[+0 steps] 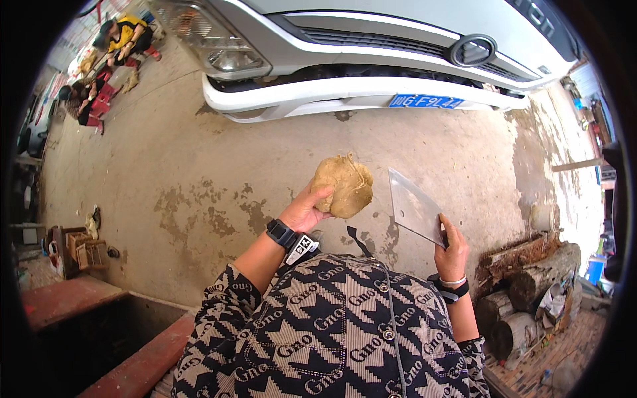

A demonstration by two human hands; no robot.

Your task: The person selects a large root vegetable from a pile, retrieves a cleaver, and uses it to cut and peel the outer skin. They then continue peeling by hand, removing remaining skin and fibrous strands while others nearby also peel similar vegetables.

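My left hand [306, 207] is closed on a rounded tan lump [343, 186] that looks like clay or dough, with a rough fold along its upper right. It is held up in front of my chest, above the concrete floor. To its right, my right hand [454, 250] grips a flat, clear-looking plate [417, 211] by its lower right edge. The plate has a pointed upper corner and a small hole, and it is tilted. Lump and plate are apart, with a gap between them. The fingers behind the lump are partly hidden.
A white vehicle's front bumper [298, 99] spans the far side. Cut logs [531, 298] are stacked at the right. Red boards [73, 298] edge a dark pit at lower left, near a small wooden crate [91, 253]. Two people [123, 43] sit at the far left.
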